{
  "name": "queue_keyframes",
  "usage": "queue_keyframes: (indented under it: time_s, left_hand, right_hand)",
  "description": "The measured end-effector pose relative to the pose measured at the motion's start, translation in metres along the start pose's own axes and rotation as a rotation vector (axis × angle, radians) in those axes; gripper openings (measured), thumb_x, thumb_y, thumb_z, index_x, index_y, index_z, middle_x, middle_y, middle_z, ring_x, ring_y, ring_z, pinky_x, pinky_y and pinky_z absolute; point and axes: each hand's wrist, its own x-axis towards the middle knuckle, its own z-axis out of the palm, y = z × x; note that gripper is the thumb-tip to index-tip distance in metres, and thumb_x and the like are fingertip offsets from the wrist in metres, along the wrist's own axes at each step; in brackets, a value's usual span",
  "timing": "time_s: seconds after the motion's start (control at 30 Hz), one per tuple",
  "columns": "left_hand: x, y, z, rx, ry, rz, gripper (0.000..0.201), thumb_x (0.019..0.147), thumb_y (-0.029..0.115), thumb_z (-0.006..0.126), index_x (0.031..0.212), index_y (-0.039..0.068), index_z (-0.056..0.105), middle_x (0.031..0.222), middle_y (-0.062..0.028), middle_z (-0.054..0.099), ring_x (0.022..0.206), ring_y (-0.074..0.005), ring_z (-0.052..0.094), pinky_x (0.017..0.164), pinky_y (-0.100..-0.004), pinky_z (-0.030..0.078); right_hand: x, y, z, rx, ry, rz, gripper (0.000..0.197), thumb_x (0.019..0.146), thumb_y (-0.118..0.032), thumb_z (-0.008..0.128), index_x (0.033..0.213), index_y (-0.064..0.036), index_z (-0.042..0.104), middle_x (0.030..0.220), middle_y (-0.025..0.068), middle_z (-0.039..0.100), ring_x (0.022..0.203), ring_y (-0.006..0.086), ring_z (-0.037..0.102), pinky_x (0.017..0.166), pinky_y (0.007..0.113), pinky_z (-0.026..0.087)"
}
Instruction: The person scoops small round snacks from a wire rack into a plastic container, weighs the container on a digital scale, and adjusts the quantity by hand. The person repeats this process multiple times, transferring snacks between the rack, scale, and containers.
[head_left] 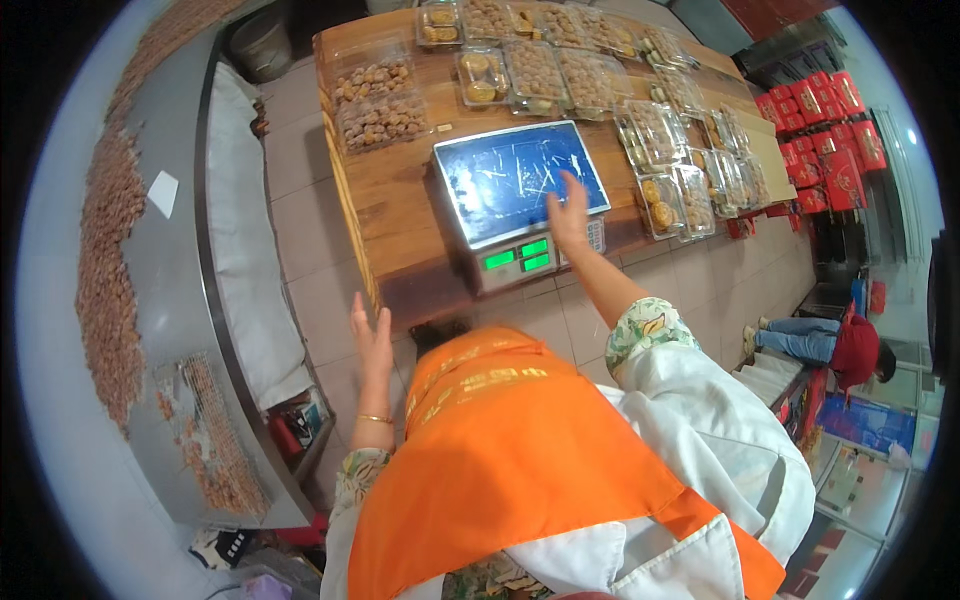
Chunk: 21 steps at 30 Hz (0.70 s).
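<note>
My right hand [570, 215] reaches over the front right part of a digital scale [515, 180], fingers stretched out and holding nothing. Whether it touches the blue top plate I cannot tell. Green displays [518, 256] glow on the scale's front, and part of its keypad shows beside my wrist. Off the table's near left edge, my left hand [372, 340] hangs with fingers apart and nothing in it. Clear plastic boxes of round brown pastries [380, 103] lie left of the scale. More clear boxes [665, 205] of cookies and pastries stand to its right.
The wooden table [390, 210] bears several more pastry boxes [535, 70] along its far side. Left stands a metal counter [180, 250] with heaped small brown pieces [108, 280]. Red packages [825, 140] are stacked at the right. A person in a red top [852, 350] is farther right.
</note>
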Motion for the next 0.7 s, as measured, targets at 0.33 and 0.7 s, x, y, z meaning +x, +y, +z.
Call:
queue_keyframes:
  time_s: [0.33, 0.7]
  left_hand:
    - [0.075, 0.073, 0.075, -0.386, -0.384, -0.490, 0.076, 0.098, 0.039, 0.048, 0.152, 0.007, 0.006, 0.155, -0.0132, 0.019, 0.143, -0.0244, 0.017, 0.112, -0.0348, 0.022]
    - [0.095, 0.063, 0.128, -0.541, -0.462, -0.210, 0.066, 0.098, 0.044, 0.049, 0.148, 0.011, 0.021, 0.139, -0.0062, 0.041, 0.124, -0.0183, 0.042, 0.102, -0.0331, 0.038]
  right_hand:
    - [-0.042, 0.074, -0.010, -0.051, -0.291, 0.677, 0.069, 0.092, -0.056, 0.044, 0.141, -0.0069, 0.041, 0.136, 0.0231, 0.048, 0.127, 0.0392, 0.044, 0.105, 0.044, 0.035]
    - [-0.024, 0.111, -0.007, 0.313, -0.316, 0.700, 0.064, 0.095, -0.054, 0.046, 0.130, -0.0009, 0.054, 0.126, 0.0138, 0.059, 0.118, 0.0222, 0.052, 0.102, 0.032, 0.036]
